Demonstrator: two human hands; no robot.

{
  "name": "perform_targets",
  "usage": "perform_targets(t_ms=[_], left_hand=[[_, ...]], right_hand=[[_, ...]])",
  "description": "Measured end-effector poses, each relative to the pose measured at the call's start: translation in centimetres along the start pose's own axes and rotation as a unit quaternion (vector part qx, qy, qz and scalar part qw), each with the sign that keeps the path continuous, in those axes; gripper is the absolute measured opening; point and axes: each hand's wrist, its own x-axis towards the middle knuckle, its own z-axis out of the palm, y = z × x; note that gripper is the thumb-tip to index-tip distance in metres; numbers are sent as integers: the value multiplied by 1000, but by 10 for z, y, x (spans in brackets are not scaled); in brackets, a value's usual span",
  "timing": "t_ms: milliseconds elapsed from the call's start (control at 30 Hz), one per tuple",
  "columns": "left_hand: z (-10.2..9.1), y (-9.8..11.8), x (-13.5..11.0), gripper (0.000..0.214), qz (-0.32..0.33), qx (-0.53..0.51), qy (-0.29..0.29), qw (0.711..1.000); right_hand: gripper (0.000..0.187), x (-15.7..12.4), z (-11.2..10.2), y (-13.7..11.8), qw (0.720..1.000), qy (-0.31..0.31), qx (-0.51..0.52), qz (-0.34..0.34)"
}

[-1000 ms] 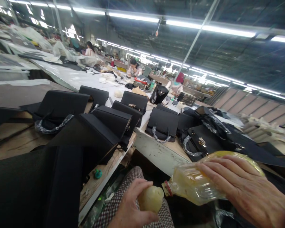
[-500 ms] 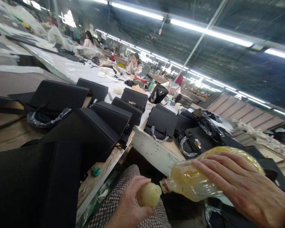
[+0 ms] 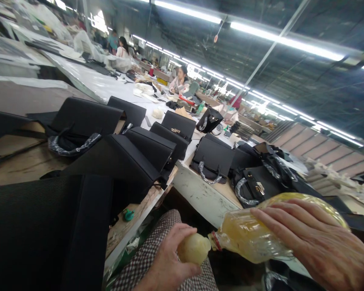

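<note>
- Crinkly clear plastic bottle (image 3: 255, 238) of yellowish liquid, tipped sideways over the lap, right hand (image 3: 315, 246) wrapped on it.
- Left hand (image 3: 166, 262) grips one pale yellow sponge (image 3: 194, 248) at the bottle's mouth.
- One bottle, one sponge.

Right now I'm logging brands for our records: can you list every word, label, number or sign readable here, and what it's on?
None can be read.
The plastic bottle under the right hand shows no label.
The pale lump in the left hand bears no marking.
The gold clasp on a black handbag is too small to show any brand.
The round hanging sign under the ceiling is too blurred to read.
</note>
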Motion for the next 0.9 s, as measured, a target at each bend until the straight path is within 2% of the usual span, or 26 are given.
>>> perform_targets(t_ms=[100, 267, 400, 567, 767, 900], left_hand=[[-1, 2, 0, 75, -2, 3, 4, 1000], [-4, 7, 0, 74, -4, 8, -3, 1000], [-6, 9, 0, 73, -9, -4, -1, 1000], [-6, 8, -1, 73, -15, -18, -6, 1000], [-5, 8, -1, 72, -7, -6, -5, 1000], [-5, 9, -1, 73, -16, -5, 5, 1000]], right_hand=[[60, -4, 7, 3, 1000, -26, 9, 10], [65, -4, 17, 6, 1000, -25, 11, -3], [65, -2, 17, 6, 1000, -23, 16, -3], [63, -1, 14, 5, 997, -64, 28, 10], [65, 2, 13, 5, 999, -35, 18, -6], [65, -1, 17, 8, 998, -47, 35, 1]])
